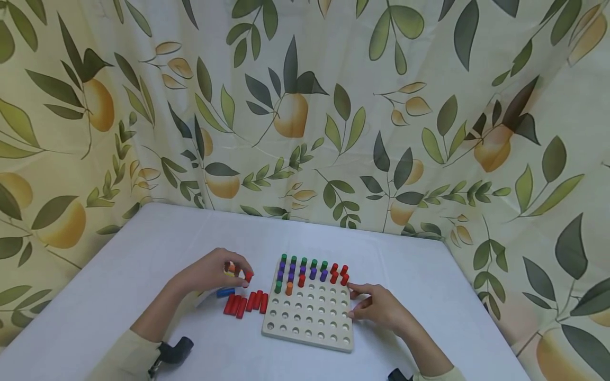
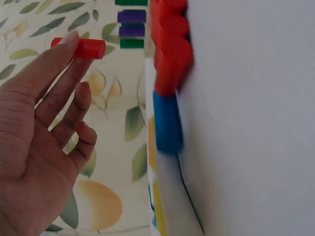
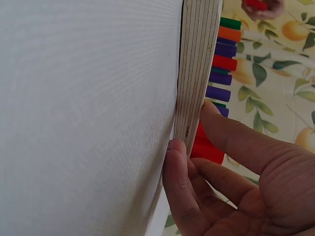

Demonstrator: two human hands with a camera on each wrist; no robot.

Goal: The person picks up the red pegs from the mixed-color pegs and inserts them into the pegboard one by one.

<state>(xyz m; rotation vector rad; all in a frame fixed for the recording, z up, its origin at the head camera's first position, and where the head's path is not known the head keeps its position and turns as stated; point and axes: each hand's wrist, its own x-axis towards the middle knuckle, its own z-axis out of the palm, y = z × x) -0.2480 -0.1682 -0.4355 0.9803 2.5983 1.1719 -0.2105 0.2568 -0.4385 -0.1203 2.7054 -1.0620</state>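
Note:
My left hand (image 1: 224, 272) pinches a red peg (image 2: 92, 48) between thumb and fingertips, raised left of the wooden pegboard (image 1: 307, 342). Its other fingers curl loosely in the left wrist view. At the board's right edge, my right hand (image 1: 378, 306) grips the rim, thumb on the top side and a fingertip low on the layered edge (image 3: 199, 59). Green pegs (image 1: 304, 262), purple pegs (image 1: 313, 273) and red pegs (image 1: 344, 270) stand in the far rows. An orange peg (image 1: 289, 289) stands beside a green one in the third row; the nearer holes are bare.
Several loose red pegs (image 1: 241, 307) lie left of the board, beside a blue peg (image 1: 225, 292). More colored pegs show partly behind the left hand. The white-covered table (image 1: 190, 233) ends at a leaf-and-fruit patterned curtain (image 1: 305, 159).

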